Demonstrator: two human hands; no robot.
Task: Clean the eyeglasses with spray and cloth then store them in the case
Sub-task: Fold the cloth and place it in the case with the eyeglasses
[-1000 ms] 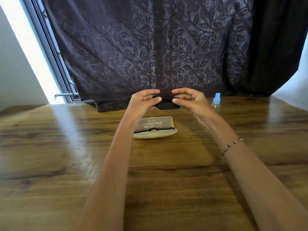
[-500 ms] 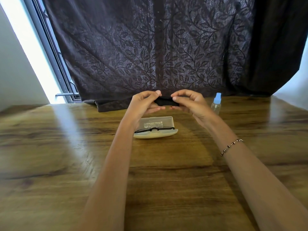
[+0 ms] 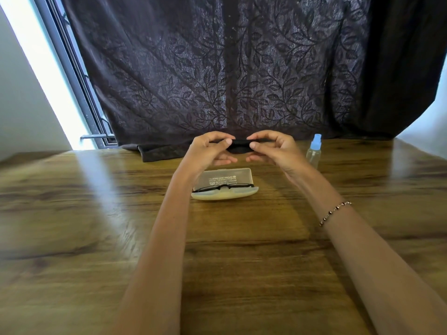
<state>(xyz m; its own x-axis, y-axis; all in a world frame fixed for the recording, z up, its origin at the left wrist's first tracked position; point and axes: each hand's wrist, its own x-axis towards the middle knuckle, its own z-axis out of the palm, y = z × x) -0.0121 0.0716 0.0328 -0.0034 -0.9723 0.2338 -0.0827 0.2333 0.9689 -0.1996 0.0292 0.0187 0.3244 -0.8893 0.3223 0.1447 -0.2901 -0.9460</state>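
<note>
While lying folded in the open case (image 3: 225, 195) mid-worktop (image 3: 242, 262), eyeglasses (image 3: 222, 187) - light, thin-framed, fragile; best taken by bridge or temples, off the lenses. Beyond, above the case: left hand (image 3: 210, 151) and right hand (image 3: 275, 151), fingers pinching black cloth (image 3: 238, 145) taut between - soft, limp. Spray bottle (image 3: 314, 152) just right, upright.

Pinching a black cloth (image 3: 239, 144) between left hand (image 3: 208, 152) and right hand (image 3: 278, 151), just beyond an open case (image 3: 223, 196) with glasses (image 3: 222, 187) inside, on a wood table (image 3: 242, 262), with a bottle (image 3: 313, 153) upright near the right hand.
</note>
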